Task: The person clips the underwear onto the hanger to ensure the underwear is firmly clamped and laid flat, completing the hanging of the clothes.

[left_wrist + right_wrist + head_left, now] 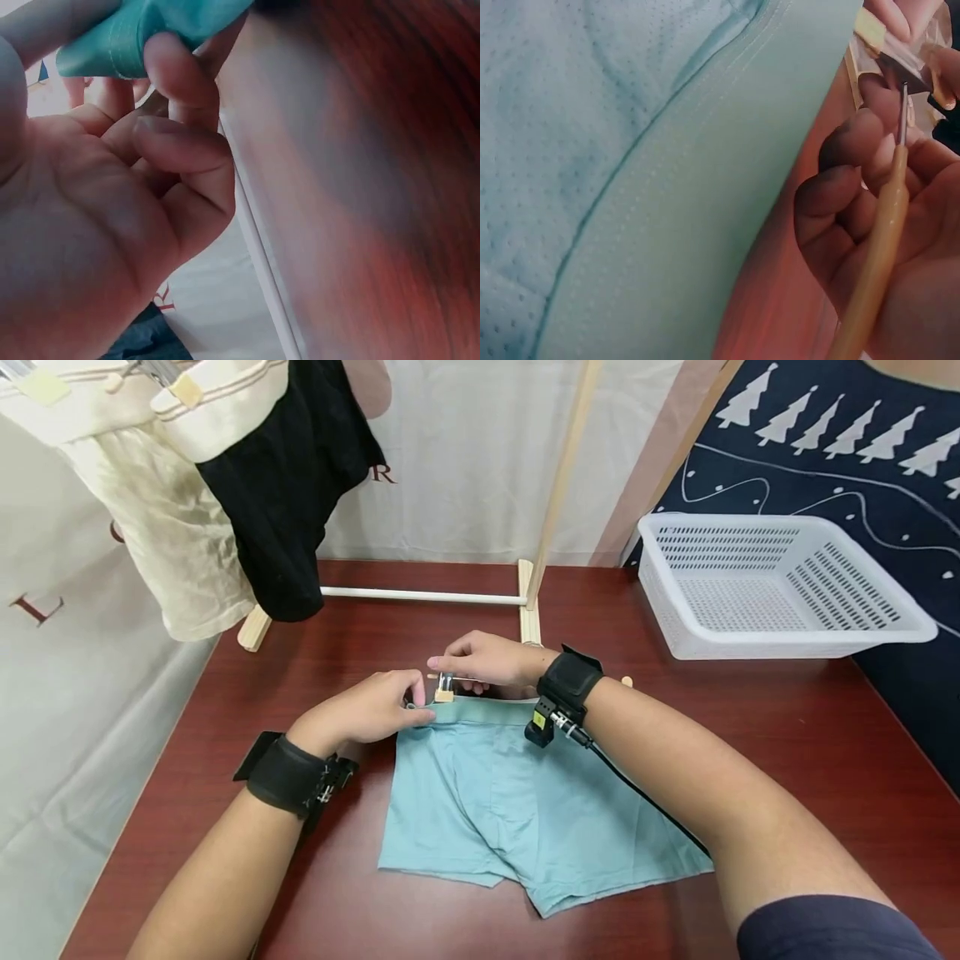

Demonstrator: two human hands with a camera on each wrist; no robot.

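We see the light blue shorts [517,793] laid flat on the table [787,727], waistband turned away from us toward the wooden rack [528,610], which puts that edge within reach of both hands. Our left hand [367,710] pinches the waistband's left end between thumb and curled fingers, lifting it slightly. Our right hand [491,662] grips a wooden hanger [877,247] and squeezes its metal clip [444,687] at the same corner (how far the clip gapes cannot be judged).

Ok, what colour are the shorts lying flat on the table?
Light teal-blue shorts, with a paler waistband; the head view shows them best.
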